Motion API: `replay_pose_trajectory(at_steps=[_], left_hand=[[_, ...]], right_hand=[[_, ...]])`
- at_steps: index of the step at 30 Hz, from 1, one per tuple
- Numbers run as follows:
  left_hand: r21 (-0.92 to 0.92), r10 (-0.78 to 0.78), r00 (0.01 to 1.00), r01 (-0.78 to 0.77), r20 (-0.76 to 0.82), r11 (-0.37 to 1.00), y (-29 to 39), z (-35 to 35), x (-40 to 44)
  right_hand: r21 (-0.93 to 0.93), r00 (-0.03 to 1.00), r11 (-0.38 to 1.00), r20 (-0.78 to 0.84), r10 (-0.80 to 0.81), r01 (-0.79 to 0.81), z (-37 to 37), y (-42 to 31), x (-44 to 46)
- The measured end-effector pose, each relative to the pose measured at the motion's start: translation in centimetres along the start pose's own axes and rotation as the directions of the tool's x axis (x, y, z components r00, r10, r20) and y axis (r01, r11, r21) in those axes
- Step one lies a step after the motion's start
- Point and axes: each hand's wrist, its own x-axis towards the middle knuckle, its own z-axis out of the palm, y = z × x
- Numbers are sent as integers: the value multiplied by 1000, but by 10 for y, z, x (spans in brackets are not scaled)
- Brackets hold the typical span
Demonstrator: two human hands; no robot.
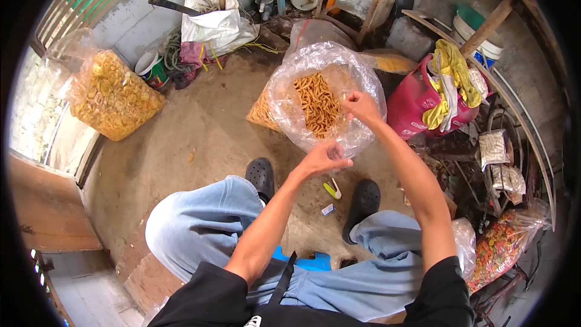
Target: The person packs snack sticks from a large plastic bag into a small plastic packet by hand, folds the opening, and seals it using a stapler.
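Observation:
A large clear plastic bag (369,79) stands on the floor ahead, its wide mouth turned up and its rim spread. Brown stick-shaped snacks (319,104) show inside. My right hand (361,108) is over the right part of the mouth, thumb and fingers pinched on the thin plastic. At the near edge of the rim is my left hand (327,158), fingers curled and thumb held apart, with no clear grip visible. Between my feet lie a small yellow-green and white tool (332,189) and a small blue-and-white box (327,209).
A full bag of yellow snacks (115,97) stands at the left. To the right are a red container (417,100) draped with yellow cloths (452,79) and a bag of colourful snacks (503,245). A white sack (218,30) and buckets line the back wall.

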Motion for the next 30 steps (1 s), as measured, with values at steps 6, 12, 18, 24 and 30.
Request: replay_pose_trajectory(at_steps=[6,12,18,24,30], left_hand=[[-10,-37,999,38,36,999,-16,7,-5],[-19,-68,998,68,2,998,-25,0,3],[-1,-48,999,48,-1,999,-26,-3,8],[-33,-64,998,65,24,997,-19,-1,5],[-18,-59,998,59,13,998,-12,-2,3]], right_hand=[[-338,993,937,-38,-109,90,57,51,24],[-679,967,688,187,-175,256,88,49,26],[-766,813,350,365,-454,539,96,74,36],[-775,791,276,422,-443,569,102,83,44],[-866,900,272,358,-247,419,98,71,42]])
